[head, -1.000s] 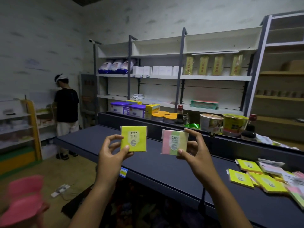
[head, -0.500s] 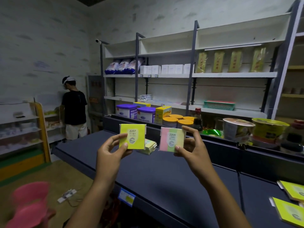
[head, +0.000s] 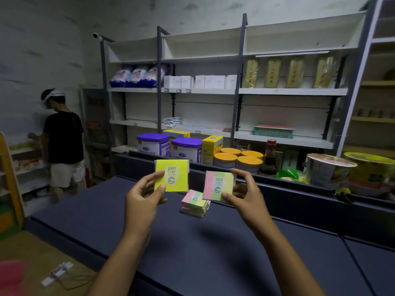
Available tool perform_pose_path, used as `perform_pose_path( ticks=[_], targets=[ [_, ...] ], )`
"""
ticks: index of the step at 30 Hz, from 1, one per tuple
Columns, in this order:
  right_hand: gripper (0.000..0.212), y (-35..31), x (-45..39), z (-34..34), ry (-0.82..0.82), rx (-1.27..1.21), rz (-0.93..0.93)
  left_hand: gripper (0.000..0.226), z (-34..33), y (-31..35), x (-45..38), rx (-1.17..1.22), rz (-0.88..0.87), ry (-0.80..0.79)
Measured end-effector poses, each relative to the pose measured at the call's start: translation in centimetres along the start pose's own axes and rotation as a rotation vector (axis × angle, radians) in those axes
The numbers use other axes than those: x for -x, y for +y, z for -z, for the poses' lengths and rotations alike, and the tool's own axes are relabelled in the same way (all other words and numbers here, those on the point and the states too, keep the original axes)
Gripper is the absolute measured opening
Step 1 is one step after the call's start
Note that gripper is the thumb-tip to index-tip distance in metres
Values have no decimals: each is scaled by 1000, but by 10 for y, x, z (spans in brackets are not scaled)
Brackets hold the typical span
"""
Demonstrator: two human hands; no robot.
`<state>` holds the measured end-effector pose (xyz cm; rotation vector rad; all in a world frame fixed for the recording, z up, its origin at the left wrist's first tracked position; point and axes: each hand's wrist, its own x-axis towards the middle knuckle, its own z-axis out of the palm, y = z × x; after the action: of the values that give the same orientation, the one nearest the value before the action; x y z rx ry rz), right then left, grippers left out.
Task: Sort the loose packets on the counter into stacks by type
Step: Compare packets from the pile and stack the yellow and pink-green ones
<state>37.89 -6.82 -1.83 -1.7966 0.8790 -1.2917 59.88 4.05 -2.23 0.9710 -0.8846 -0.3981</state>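
Nearest the camera, two bare forearms are reaching out over the dark counter (head: pixel 192 242), whose near edge is running diagonally from lower centre up toward its far-left corner. The left hand (head: pixel 142 201) is pinching a yellow packet (head: pixel 171 178) marked 2207 by its lower left corner, thumb in front and fingers behind, and is holding it upright above the counter. The right hand (head: pixel 245 198) is gripping a pink-and-green packet (head: pixel 218 185) marked 2209, thumb on the lower front edge and fingers curled round the right side and back, also lifted clear of the surface. Just beyond and between the hands, a small stack of pink-and-green packets (head: pixel 195 203) is sitting on the counter toward its far edge, directly below the held 2209 packet. Past the raised back edge of the counter, purple-lidded tubs (head: pixel 168 146), a yellow box (head: pixel 211 148), orange-lidded tins (head: pixel 238 159), a dark bottle (head: pixel 269 159) and large instant-noodle bowls (head: pixel 330 169) are standing in a row. Farther back, white shelving (head: pixel 235 91) is carrying bags and boxes. At the far left, another person (head: pixel 62 142) in a black shirt is facing a side shelf.
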Motion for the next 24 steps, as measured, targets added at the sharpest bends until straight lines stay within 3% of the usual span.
perform_pose_path(
  ticks=[10,16,24],
  targets=[
    [58,47,-53,-75,3,94,-270,31,41,-54,-72,-1,56,-52],
    [59,58,-61,-83,33,363,-280,32,48,-70,-88,15,81,-71],
    [66,62,-66,-78,-126,609,-285,32,41,-70,-87,-6,100,-92]
  ],
)
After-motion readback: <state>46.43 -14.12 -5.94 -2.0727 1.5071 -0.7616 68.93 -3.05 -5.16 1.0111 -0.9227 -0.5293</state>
